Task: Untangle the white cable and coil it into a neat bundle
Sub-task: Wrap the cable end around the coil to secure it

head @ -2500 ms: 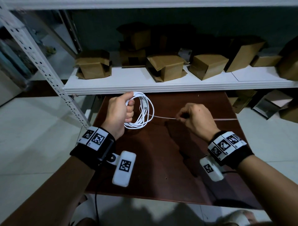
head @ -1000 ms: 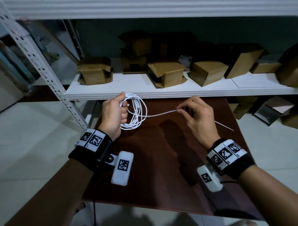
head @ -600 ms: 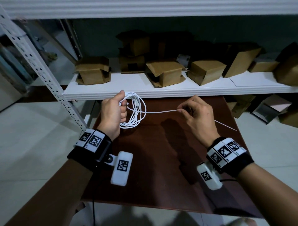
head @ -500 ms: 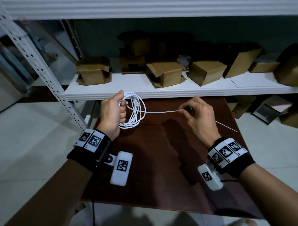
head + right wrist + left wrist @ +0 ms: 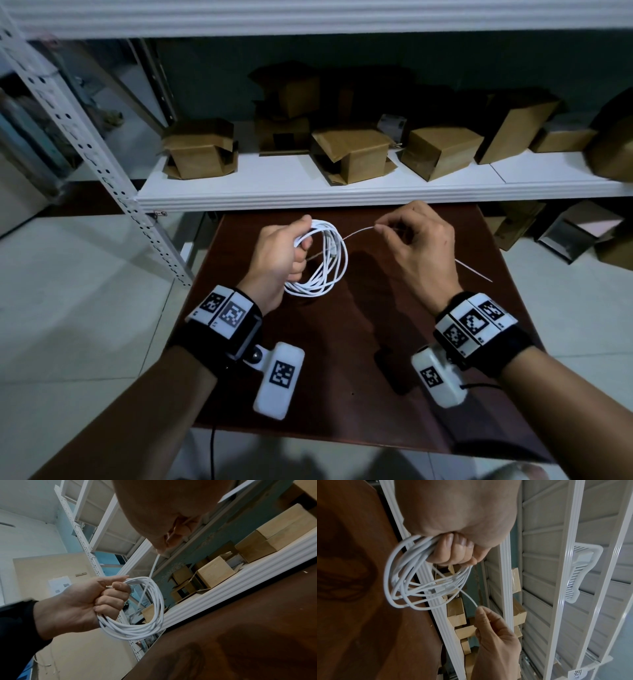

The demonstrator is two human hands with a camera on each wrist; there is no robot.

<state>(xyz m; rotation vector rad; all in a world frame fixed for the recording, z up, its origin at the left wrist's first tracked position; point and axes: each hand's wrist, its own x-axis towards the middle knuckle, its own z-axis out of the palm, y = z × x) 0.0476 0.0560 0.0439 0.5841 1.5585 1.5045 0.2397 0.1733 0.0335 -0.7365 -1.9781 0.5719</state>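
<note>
The white cable [image 5: 330, 260] hangs as a coil of several loops from my left hand [image 5: 282, 255], held above the dark brown table [image 5: 342, 342]. The fingers of that hand wrap the top of the coil [image 5: 412, 572], and the same grip shows in the right wrist view on the coil [image 5: 145, 615]. A single strand runs from the coil up to my right hand [image 5: 416, 240], which pinches it between thumb and forefinger. The loose tail [image 5: 474, 272] trails out to the right past that hand. In the left wrist view the right hand [image 5: 491, 631] holds the strand just below the coil.
A white shelf [image 5: 308, 192] with several cardboard boxes [image 5: 352, 152] runs just behind the table. A perforated white upright [image 5: 102, 164] stands at the left. More boxes [image 5: 575, 233] lie on the pale tiled floor at the right.
My right hand has moved left toward the coil and lifted the strand, so the stretch between the hands is shorter. The left hand still holds the coil in about the same place.
</note>
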